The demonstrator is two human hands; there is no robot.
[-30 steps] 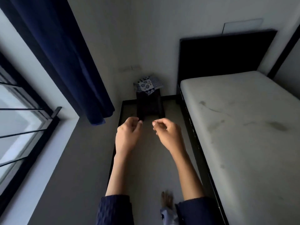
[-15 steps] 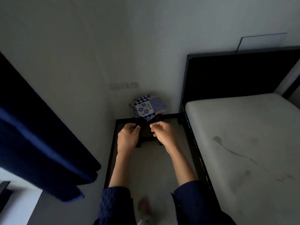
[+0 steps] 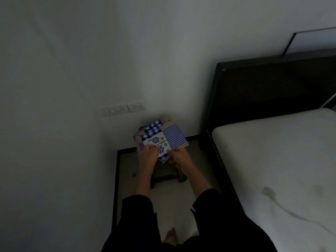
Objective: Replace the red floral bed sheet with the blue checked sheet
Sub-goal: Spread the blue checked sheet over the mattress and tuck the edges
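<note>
Left hand (image 3: 148, 155), right hand (image 3: 179, 158) now on blue checked sheet (image 3: 173, 136)

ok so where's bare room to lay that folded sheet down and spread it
The bare mattress, bordered by the headboard and the bed's side rail, is free. The stool is crowded: the blue checked sheet covers it, gripped by the left hand and right hand.

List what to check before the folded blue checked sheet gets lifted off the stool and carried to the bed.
1. Left hand grips the blue checked sheet at its near edge: ok.
2. Right hand grips the same edge: ok.
3. Sheet folded, lying on the dark stool: ok.
4. Mattress bare, no red floral sheet on the visible part: ok.
5. Grip takes every folded layer: cannot tell.
</note>
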